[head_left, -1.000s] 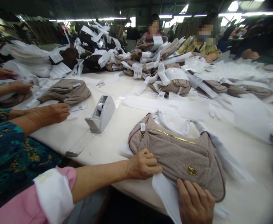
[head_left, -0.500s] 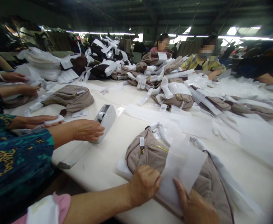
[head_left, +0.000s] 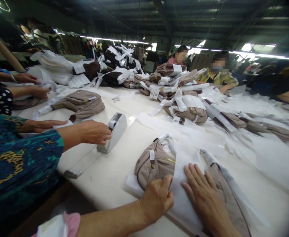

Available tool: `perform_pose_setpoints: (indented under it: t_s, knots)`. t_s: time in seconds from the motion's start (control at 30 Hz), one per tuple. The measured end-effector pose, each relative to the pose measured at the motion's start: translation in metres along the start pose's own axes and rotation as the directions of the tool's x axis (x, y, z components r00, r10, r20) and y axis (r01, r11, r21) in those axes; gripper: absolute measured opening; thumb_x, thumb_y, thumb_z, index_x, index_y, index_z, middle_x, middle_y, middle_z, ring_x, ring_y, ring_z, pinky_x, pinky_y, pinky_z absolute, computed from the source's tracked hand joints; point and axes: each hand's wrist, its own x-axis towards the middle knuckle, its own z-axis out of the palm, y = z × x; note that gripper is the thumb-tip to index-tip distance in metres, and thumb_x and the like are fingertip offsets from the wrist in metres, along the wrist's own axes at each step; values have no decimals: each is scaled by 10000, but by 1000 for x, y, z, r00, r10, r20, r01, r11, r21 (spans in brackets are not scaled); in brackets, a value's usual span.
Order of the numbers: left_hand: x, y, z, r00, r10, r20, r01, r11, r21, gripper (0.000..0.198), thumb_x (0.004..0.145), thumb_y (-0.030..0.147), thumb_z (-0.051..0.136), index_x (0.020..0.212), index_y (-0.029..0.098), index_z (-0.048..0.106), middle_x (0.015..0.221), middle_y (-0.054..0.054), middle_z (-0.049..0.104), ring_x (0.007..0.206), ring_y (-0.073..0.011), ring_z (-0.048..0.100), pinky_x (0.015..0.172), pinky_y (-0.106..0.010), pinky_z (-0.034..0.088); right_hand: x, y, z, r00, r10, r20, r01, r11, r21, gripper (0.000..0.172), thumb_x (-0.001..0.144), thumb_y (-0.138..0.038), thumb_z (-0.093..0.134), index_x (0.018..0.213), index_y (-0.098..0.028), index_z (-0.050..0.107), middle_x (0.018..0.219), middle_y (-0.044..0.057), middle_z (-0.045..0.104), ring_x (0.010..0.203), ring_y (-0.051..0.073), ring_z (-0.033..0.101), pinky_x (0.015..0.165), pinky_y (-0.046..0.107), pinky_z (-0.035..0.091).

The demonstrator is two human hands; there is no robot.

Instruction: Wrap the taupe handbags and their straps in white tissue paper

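A beige corduroy bag [head_left: 144, 161] with yellow zips lies in front of me, and a white paper sheet [head_left: 182, 174] runs across it. My left hand [head_left: 158, 199] is closed at the sheet's left edge, thumb and fingers pinched together over the bag. Flat on the sheet rests my right hand [head_left: 205, 194], its fingers stretched out and slightly spread. To the right of that hand a second beige section [head_left: 229, 194] shows, edged by a white-wrapped strap; whether it belongs to the same bag I cannot tell.
Left of the bag stands a grey tape dispenser [head_left: 115, 133], with a co-worker's hand [head_left: 95, 131] at it. Another beige bag [head_left: 81, 102] lies beyond. Wrapped bags [head_left: 187, 108] are heaped at the back, and loose white sheets [head_left: 270, 164] cover the table's right side.
My right hand has gone from gripping the sheet's near edge to lying flat on it, farther forward. The raised sheet now lies down over the bag. My left hand remains closed at its edge.
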Motion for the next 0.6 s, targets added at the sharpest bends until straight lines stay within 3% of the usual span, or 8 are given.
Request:
perform_pose_setpoints:
  t_s: [0.2,0.3,0.43,0.6]
  knots:
    - [17,14,-19,984,-65,166,57,997,56,297,732,137,508,1027,170,490,690,4,563,630,-160,562,616,-272,482,12,6,7,976,105,189,-132,981,139,446,890,-366,363,1269,-153,464,1241,104,542,1148,247,485,885,421,397]
    - [42,30,-27,991,9,137,-19,997,75,178,823,202,448,985,165,514,891,-49,589,833,-175,571,758,-293,480,13,5,6,963,110,245,-163,964,209,414,866,-332,374,1231,-182,501,1227,94,554,1131,256,497,878,436,398]
    - [72,34,-11,962,193,195,-211,974,76,229,903,245,339,1027,150,507,987,-59,590,955,-170,542,882,-304,427,12,1,0,952,125,278,-221,911,348,367,838,-268,381,1160,-205,545,1204,79,570,1137,266,487,883,455,403]
    - [77,20,12,960,129,249,-177,968,180,229,896,245,356,1074,153,468,1032,-48,586,970,-189,532,864,-347,410,15,31,-2,925,127,357,-340,695,634,358,851,-290,359,1143,-212,550,1175,69,591,1109,232,519,923,415,421]
